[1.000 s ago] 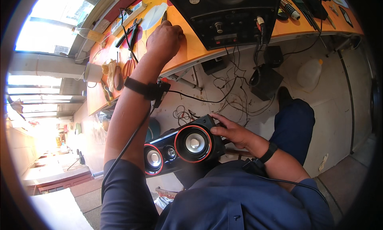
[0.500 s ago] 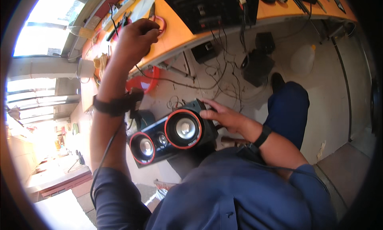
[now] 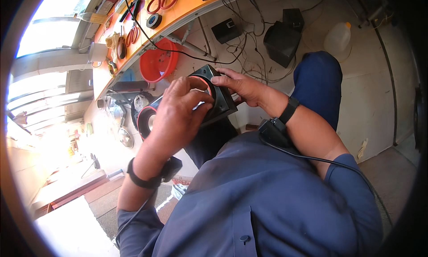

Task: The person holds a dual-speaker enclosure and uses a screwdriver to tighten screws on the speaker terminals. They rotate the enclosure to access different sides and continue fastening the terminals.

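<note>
A long black speaker box (image 3: 225,106) with red-ringed round drivers lies tilted in front of my body. My right hand (image 3: 243,86) grips its right end, thumb on the front face and fingers around the side. Over the larger driver is my left hand (image 3: 183,105), its fingers bent and drawn together, with the tips at the cone inside the red ring. Whatever the left fingers may hold is hidden beneath them. The smaller driver (image 3: 146,122) shows in part beside my left wrist.
On the orange bench (image 3: 189,2) lie red-handled scissors (image 3: 162,2), a roll of black tape (image 3: 154,21) and several hand tools. Below are a red basin (image 3: 141,66), tangled cables (image 3: 249,49), black boxes (image 3: 281,45) and a translucent jug (image 3: 337,37).
My left hand has come down from the tools on the bench onto the larger driver. The speaker has moved up in view and turned slightly, still in my right hand.
</note>
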The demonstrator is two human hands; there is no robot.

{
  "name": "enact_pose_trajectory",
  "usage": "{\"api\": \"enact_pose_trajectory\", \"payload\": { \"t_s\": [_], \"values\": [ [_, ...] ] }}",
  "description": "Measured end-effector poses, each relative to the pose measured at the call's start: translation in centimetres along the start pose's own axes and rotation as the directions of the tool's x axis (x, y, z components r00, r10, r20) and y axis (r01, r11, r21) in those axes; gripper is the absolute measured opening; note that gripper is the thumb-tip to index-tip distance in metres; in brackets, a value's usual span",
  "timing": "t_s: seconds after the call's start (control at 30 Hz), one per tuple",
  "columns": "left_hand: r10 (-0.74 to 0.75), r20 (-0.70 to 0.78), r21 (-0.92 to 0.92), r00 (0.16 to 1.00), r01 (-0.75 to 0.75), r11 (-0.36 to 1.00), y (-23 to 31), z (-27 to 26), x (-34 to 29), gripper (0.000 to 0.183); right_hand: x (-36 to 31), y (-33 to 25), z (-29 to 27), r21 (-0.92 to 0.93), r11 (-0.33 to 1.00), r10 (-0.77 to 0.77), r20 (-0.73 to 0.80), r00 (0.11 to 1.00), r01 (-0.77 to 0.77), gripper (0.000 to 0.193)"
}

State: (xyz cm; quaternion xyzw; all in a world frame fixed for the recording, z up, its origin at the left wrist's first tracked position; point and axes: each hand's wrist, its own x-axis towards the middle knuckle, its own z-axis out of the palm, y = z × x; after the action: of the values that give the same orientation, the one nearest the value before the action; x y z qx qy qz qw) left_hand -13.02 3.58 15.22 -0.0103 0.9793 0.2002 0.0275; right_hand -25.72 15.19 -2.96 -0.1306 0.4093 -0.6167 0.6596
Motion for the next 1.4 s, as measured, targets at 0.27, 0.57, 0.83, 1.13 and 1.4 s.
{"api": "enact_pose_trajectory", "payload": {
  "t_s": [0.27,0.57,0.83,1.13,1.4],
  "values": [
    [0.032,-0.092,0.089,0.995,-0.024,0.996,0.7,2.7,-0.8,0.017,-0.8,0.0,0.3,-0.014,0.999,-0.045,-0.053,0.998,0.045,0.103],
    [0.012,-0.114,0.062,0.993,-0.005,0.998,1.1,3.9,-1.2,0.017,-1.2,0.1,0.5,-0.014,0.998,-0.057,-0.09,0.994,0.056,0.1],
    [-0.006,-0.132,0.085,0.991,0.018,0.996,0.8,4.3,-1.1,0.015,-1.4,0.0,0.5,0.006,0.998,-0.066,-0.077,0.995,0.067,0.095],
    [-0.014,-0.118,0.104,0.993,0.026,0.994,1.0,4.2,-0.9,0.015,-1.4,-0.1,0.4,0.005,0.997,-0.071,-0.048,0.996,0.071,0.093],
    [-0.021,-0.091,0.12,0.996,0.032,0.992,1.2,4.1,-0.9,0.016,-1.4,0.1,0.4,0.003,0.997,-0.071,-0.064,0.995,0.071,0.093]
  ]
}}
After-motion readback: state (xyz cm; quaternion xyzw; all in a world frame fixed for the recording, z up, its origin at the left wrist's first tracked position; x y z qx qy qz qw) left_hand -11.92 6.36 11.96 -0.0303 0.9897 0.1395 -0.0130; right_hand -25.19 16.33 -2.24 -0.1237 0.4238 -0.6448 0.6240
